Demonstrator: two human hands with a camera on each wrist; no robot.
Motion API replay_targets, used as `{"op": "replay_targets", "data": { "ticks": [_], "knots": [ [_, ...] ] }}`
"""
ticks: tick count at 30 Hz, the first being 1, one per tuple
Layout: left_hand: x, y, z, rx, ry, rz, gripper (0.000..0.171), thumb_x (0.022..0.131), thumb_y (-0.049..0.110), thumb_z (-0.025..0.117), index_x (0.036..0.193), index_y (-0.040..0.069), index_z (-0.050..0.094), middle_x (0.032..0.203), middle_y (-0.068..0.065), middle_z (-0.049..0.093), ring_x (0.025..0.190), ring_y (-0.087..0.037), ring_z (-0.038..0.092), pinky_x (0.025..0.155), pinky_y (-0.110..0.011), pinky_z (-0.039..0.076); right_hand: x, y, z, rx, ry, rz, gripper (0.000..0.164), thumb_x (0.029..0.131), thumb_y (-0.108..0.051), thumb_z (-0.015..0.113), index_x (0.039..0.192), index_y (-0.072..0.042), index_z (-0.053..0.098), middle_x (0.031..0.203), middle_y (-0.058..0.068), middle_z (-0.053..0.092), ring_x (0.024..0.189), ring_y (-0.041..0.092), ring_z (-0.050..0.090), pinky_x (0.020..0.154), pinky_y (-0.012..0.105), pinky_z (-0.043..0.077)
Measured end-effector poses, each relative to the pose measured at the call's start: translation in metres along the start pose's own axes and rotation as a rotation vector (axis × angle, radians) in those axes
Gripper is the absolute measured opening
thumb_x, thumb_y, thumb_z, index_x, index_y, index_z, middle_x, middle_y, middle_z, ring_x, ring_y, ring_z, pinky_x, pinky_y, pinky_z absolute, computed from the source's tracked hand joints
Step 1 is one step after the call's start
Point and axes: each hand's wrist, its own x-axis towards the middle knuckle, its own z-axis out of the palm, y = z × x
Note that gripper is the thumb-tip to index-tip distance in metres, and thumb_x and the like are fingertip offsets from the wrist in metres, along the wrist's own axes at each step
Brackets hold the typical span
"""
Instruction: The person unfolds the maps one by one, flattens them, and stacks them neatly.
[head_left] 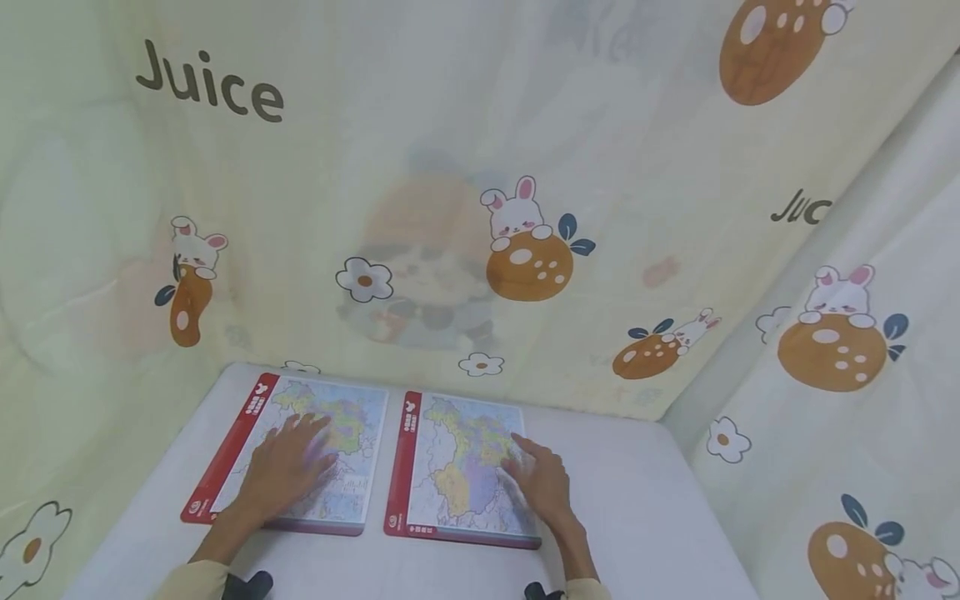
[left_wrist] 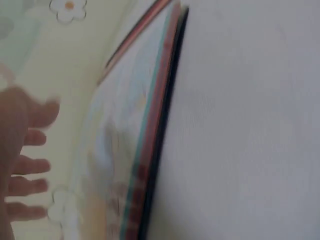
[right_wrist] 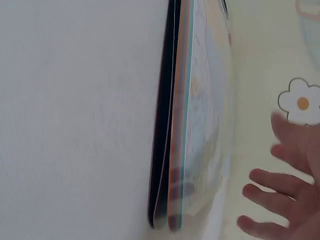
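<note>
Two map boards with red borders lie side by side. Over the left map board (head_left: 341,504) my left hand (head_left: 285,467) is spread, its fingers extended and hiding the middle of the map. Near the right edge of the right map board (head_left: 465,483) is my right hand (head_left: 546,482), fingers reaching toward the colored map. From the left wrist, the left hand (left_wrist: 22,165) shows separated fingers above the board. The right wrist view has the right hand (right_wrist: 287,185) with fingers apart, beside the layered dark edge (right_wrist: 162,125) of a board. Neither hand grips anything.
The boards rest on a white-covered table (head_left: 630,500). Behind them hangs a pale curtain (head_left: 420,125) printed with rabbits, oranges and flowers, which also closes off both sides. Black straps (head_left: 251,586) sit at the wrists by the beige sleeves (head_left: 191,582).
</note>
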Motion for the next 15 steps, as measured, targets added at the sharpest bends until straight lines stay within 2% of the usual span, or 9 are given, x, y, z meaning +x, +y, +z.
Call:
{"op": "replay_targets", "data": {
  "ticks": [1,3,4,5,8,11,15],
  "knots": [
    [0.003,0.010,0.001,-0.046,0.026,-0.026,0.053,0.098,0.032,0.079,0.145,0.009,0.068,0.134,-0.021,0.076,0.111,-0.043,0.076,0.095,-0.063,0.060,0.001,0.001,-0.002,-0.038,0.092,0.035,0.047,0.095,-0.022,0.084,0.137,-0.005,0.074,0.121,0.025,0.080,0.089,0.048,0.078,0.071,0.057,0.064],
    [0.009,0.031,0.006,-0.140,0.063,-0.069,0.034,0.100,0.022,0.078,0.131,0.007,0.076,0.110,-0.016,0.083,0.082,-0.026,0.078,0.075,-0.046,0.063,0.004,0.005,-0.005,-0.112,0.213,0.131,0.037,0.096,-0.020,0.082,0.129,-0.003,0.079,0.101,0.022,0.083,0.067,0.038,0.074,0.054,0.047,0.057],
    [0.012,0.042,0.010,-0.176,0.066,-0.091,0.028,0.100,0.020,0.076,0.125,0.007,0.079,0.101,-0.013,0.084,0.074,-0.020,0.075,0.069,-0.039,0.060,0.004,0.006,-0.007,-0.141,0.251,0.177,0.035,0.095,-0.019,0.082,0.125,-0.002,0.080,0.094,0.021,0.083,0.072,0.037,0.077,0.057,0.044,0.058],
    [0.015,0.053,0.015,-0.217,0.062,-0.119,0.024,0.101,0.018,0.075,0.122,0.008,0.080,0.097,-0.011,0.084,0.073,-0.017,0.073,0.069,-0.036,0.058,0.005,0.008,-0.008,-0.149,0.270,0.218,0.034,0.095,-0.018,0.082,0.122,0.001,0.080,0.096,0.022,0.083,0.076,0.035,0.079,0.062,0.042,0.059],
    [0.024,0.081,0.031,-0.317,0.021,-0.166,0.023,0.102,0.015,0.072,0.122,0.005,0.078,0.099,-0.011,0.082,0.081,-0.020,0.074,0.071,-0.034,0.058,0.005,0.013,-0.009,-0.118,0.210,0.316,0.037,0.095,-0.015,0.079,0.122,0.011,0.076,0.098,0.027,0.080,0.080,0.036,0.076,0.068,0.046,0.061],
    [0.030,0.102,0.045,-0.397,-0.036,-0.226,0.031,0.103,0.011,0.068,0.130,-0.003,0.072,0.110,-0.018,0.079,0.095,-0.032,0.077,0.077,-0.041,0.063,0.003,0.017,-0.005,-0.045,0.108,0.374,0.044,0.095,-0.014,0.078,0.125,0.017,0.069,0.114,0.032,0.077,0.089,0.036,0.074,0.075,0.044,0.061],
    [0.037,0.120,0.057,-0.429,-0.097,-0.320,0.040,0.106,0.010,0.062,0.141,-0.009,0.060,0.119,-0.025,0.074,0.106,-0.040,0.074,0.083,-0.047,0.063,0.000,0.021,0.001,0.012,0.047,0.386,0.043,0.094,-0.014,0.078,0.121,0.017,0.066,0.134,0.035,0.070,0.102,0.044,0.073,0.078,0.041,0.059]
  ]
}}
